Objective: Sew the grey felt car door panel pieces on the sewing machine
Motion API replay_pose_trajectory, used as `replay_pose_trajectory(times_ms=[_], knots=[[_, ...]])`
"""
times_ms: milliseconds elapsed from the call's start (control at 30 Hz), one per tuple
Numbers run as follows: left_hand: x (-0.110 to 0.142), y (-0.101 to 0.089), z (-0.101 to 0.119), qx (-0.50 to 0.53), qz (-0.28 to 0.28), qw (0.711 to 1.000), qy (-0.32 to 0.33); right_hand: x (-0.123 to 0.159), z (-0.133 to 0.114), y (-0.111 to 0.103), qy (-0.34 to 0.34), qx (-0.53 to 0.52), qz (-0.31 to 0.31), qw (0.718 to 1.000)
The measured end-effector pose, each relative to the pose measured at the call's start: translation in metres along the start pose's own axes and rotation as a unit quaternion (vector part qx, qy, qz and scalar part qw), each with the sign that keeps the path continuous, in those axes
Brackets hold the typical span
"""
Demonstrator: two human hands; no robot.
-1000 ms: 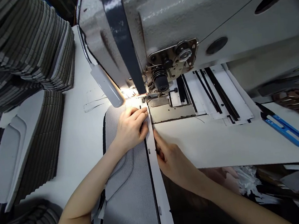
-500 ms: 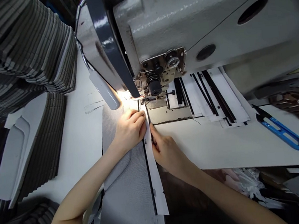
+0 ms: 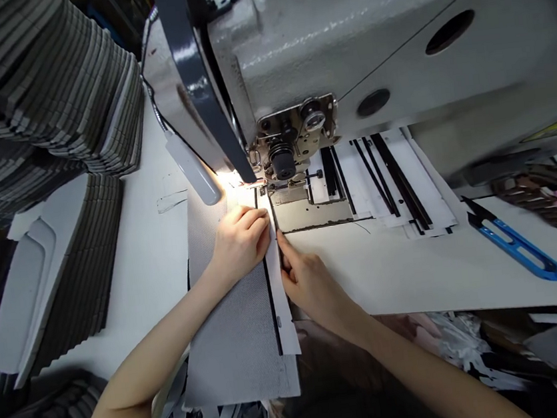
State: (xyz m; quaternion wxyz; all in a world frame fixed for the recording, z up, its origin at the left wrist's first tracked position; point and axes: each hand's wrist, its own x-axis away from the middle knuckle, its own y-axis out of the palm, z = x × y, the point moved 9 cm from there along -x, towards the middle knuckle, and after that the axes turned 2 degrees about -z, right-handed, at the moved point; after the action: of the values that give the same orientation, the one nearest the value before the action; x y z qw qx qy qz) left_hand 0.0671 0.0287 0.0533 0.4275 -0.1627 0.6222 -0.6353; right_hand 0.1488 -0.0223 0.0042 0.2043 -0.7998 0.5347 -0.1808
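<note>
Grey mesh-textured fabric panel [image 3: 234,348] lies flat on the white table [image 3: 154,263], its white black-edged strip [image 3: 280,303] running up to the steel presser foot [image 3: 262,185]. It looks soft and light, best held flat beside the strip. On my feed, the left hand [image 3: 239,243] presses it, fingers together; the right hand [image 3: 312,285] pinches the strip's edge narrowly.

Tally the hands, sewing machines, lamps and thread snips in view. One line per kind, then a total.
Hands: 2 (left hand, right hand)
Sewing machine: 1
Lamp: 1
Thread snips: 1
Total: 5
</note>
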Motion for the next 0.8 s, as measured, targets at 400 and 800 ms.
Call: replay_pose_trajectory(times_ms=[400,800], knots=[[-0.009,0.003,-0.012,-0.016,0.032,0.999,0.014,0.017,-0.001,0.012,0.077,0.034,-0.113,0.99],[-0.002,-0.004,0.002,0.001,0.033,0.999,0.01,-0.006,0.003,0.001,0.053,0.01,-0.048,0.997]])
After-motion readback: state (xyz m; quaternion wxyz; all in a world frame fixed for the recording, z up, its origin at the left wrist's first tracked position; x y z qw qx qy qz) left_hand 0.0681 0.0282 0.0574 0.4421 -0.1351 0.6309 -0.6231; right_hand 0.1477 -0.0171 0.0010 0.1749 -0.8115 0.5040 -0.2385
